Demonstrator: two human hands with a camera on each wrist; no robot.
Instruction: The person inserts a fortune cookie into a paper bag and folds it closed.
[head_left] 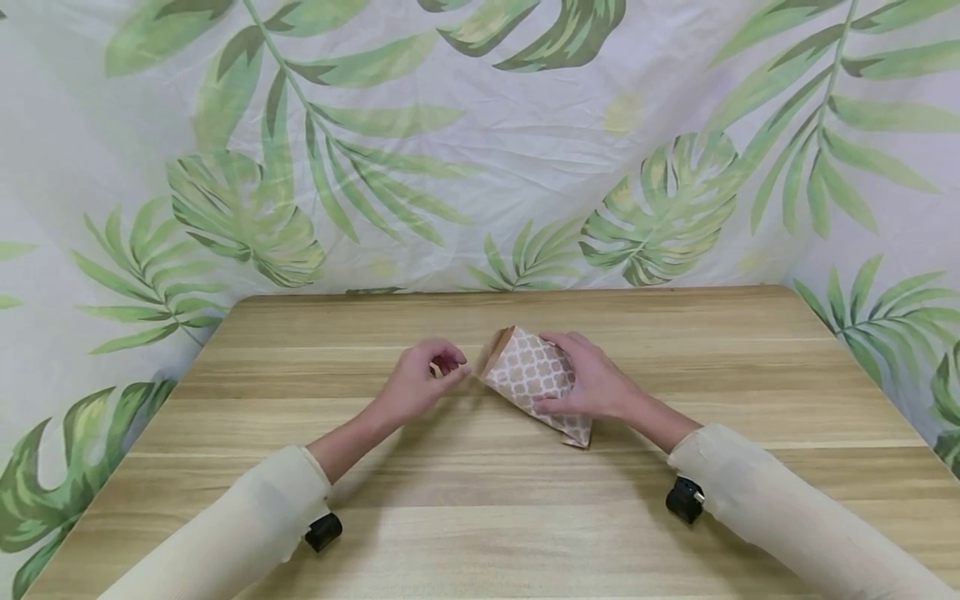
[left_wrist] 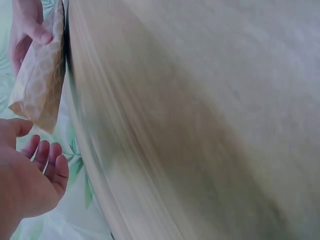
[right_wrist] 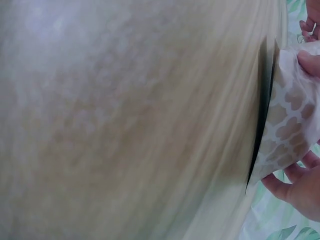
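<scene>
A small brown paper bag [head_left: 534, 367] with a white lattice print lies aslant above the table, its mouth towards the left. My right hand [head_left: 588, 379] grips it around the body, thumb on the near side and fingers on the far side. Just left of the mouth is my left hand [head_left: 427, 375], its thumb and forefinger brought close together and the other fingers curled. Whether something small sits between those fingertips is too blurred to tell. In the left wrist view, the left hand [left_wrist: 32, 175] is close below the bag's mouth [left_wrist: 45, 117]. The bag's inside is hidden.
The wood-grain table [head_left: 465, 542] reaches back to a pale cloth [head_left: 525, 167] printed with green leaves. A black wrist camera [head_left: 324, 532] sits under the left sleeve, and another wrist camera [head_left: 684, 500] under the right sleeve.
</scene>
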